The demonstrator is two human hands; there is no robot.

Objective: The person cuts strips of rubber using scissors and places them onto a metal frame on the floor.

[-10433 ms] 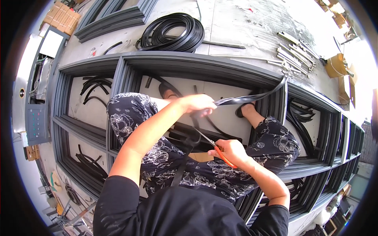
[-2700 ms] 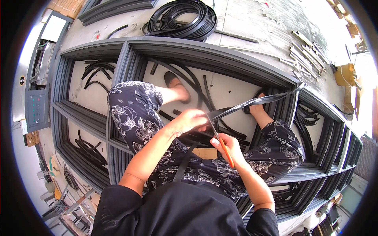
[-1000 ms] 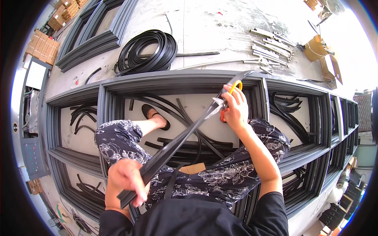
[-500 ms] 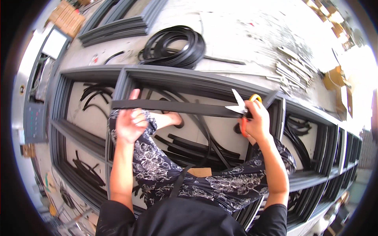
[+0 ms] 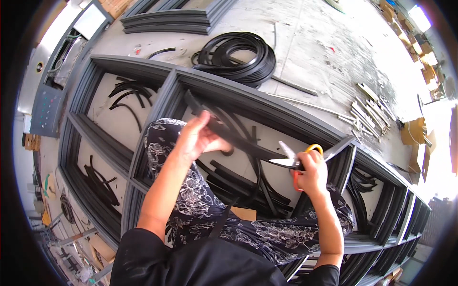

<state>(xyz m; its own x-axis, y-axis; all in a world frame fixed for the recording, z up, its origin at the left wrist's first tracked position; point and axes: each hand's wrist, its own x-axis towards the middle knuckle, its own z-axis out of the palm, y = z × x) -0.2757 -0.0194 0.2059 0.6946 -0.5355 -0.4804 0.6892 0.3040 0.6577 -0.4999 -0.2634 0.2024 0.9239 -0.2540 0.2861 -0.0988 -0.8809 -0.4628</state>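
Largest of all, we see the pale, scuffed concrete floor [image 5: 305,52], widest from twelve to two o'clock. On it lies a dark grey, ribbed frame assembly [image 5: 102,142], divided into openings and running from nine o'clock through the middle to four. Over its central opening, we see the person's dark trousers with white flower outlines [image 5: 191,198], one knee near nine o'clock and the other near four. A grey control cabinet [image 5: 47,112] stands between nine and ten o'clock, and stacked grey frames [image 5: 164,21] lie at eleven. Next in size, a thick coil of black strip [image 5: 263,56] rests on the floor at twelve, just beyond the frame's edge; a loose heap of pale metal bars [image 5: 367,117] sits between two and three. Loose black strips [image 5: 241,180] lie in the central opening around six o'clock. Above them, the flat black strip [image 5: 243,143] slants from half past ten, past the left hand, down to the scissors [image 5: 288,150] between three and four. Their blades are spread, at the strip. The right hand [image 5: 312,174] is clamped on their orange and yellow handles. The left hand [image 5: 194,138], near nine o'clock, has its thumb against the strip; we cannot tell whether its fingers close around it. Smallest, a brown cardboard piece [image 5: 244,213] shows at six.
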